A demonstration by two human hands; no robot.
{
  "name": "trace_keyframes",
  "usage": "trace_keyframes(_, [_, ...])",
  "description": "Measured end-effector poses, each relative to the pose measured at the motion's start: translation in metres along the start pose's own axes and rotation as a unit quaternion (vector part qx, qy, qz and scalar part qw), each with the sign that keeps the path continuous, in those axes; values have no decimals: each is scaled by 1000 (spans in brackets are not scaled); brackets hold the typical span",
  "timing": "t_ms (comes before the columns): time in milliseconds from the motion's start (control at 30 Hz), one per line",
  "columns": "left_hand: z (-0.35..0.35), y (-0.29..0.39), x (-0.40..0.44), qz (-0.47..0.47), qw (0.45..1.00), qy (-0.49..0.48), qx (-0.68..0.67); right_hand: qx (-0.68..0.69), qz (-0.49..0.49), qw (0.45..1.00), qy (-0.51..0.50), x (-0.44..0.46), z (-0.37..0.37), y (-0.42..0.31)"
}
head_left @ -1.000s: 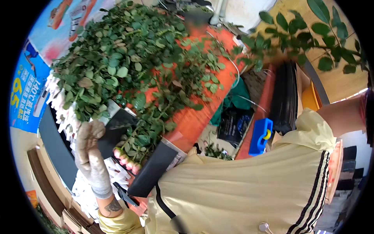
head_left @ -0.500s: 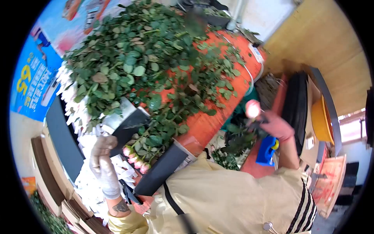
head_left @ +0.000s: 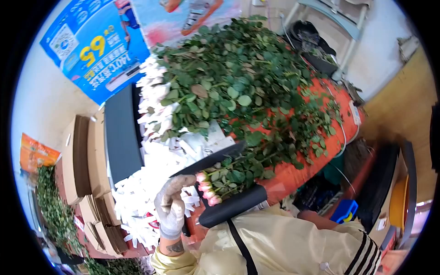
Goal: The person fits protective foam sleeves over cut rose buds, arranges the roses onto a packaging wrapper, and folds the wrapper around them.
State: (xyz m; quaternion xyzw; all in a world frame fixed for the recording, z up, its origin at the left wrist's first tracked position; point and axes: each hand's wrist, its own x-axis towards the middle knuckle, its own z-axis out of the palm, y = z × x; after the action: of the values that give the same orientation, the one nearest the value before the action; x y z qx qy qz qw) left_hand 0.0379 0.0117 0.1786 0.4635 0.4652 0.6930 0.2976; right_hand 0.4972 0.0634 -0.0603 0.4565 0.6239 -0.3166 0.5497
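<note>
My left hand (head_left: 170,206), in a pale glove with greyish fingertips, is raised just left of a row of pink roses (head_left: 208,190). Its fingers bend over toward the right, apart from the thumb, and nothing shows between them. The rose heads lie side by side between a black upright board (head_left: 211,158) and a black padded edge (head_left: 233,206). Their leafy stems stretch right over the orange tabletop (head_left: 293,176). Of my right arm only the forearm (head_left: 316,220) shows, low beside the cream apron (head_left: 266,238); the hand itself is hidden.
A big heap of leafy stems (head_left: 238,78), its left ends wrapped in white, covers the back of the table. White paper strips (head_left: 137,197) pile up at left. Flattened cardboard boxes (head_left: 75,158) stand farther left. A blue holder (head_left: 344,211) sits at right.
The view has swung, shifting the table rightward. My right hand, earlier holding a pink rose out at the right, has come down out of sight. My left hand's fingers now reach nearer the roses.
</note>
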Motion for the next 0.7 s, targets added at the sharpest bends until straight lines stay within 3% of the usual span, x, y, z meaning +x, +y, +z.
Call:
trace_keyframes(67, [-7, 14, -5, 9, 1000, 10, 14, -30, -51, 998, -37, -128, -85, -38])
trace_keyframes(100, [-13, 16, -10, 18, 999, 25, 19, -77, -198, 973, -96, -123, -105, -40])
trace_keyframes(167, [-20, 21, -15, 24, 998, 47, 19, -164, -316, 933, -62, -167, -181, -48])
trace_keyframes(200, [-22, 20, -17, 37, 998, 51, 12, -141, -339, 930, 36, -224, -225, -61])
trace_keyframes(233, [-25, 19, -20, 31, 998, 60, 9, -129, -420, 897, -51, -258, -273, -82])
trace_keyframes(300, [-22, 18, -22, 27, 997, 74, -7, -205, -536, 755, 316, -306, -322, -126])
trace_keyframes(333, [-22, 15, -25, 26, 997, 76, -15, -137, -487, 719, 476, -307, -338, -159])
trace_keyframes(367, [-21, 14, -28, 26, 997, 76, -14, -106, -528, 679, 498, -301, -371, -200])
trace_keyframes(433, [-17, 17, -32, 35, 997, 73, 20, -84, -549, 531, 639, -254, -434, -273])
trace_keyframes(500, [-17, 24, -44, -11, 996, 86, 29, -173, -431, 543, 700, -217, -482, -326])
trace_keyframes(567, [-27, 13, -61, 11, 994, 105, 39, -288, -309, 554, 718, -179, -513, -350])
trace_keyframes(633, [-32, 8, -76, 28, 988, 140, 54, -292, -286, 573, 711, -170, -519, -357])
trace_keyframes(667, [-32, 5, -83, 32, 985, 168, 22, -307, -257, 617, 678, -177, -516, -357])
trace_keyframes(700, [-36, 5, -90, 35, 985, 170, 18, -324, -245, 599, 690, -174, -516, -356])
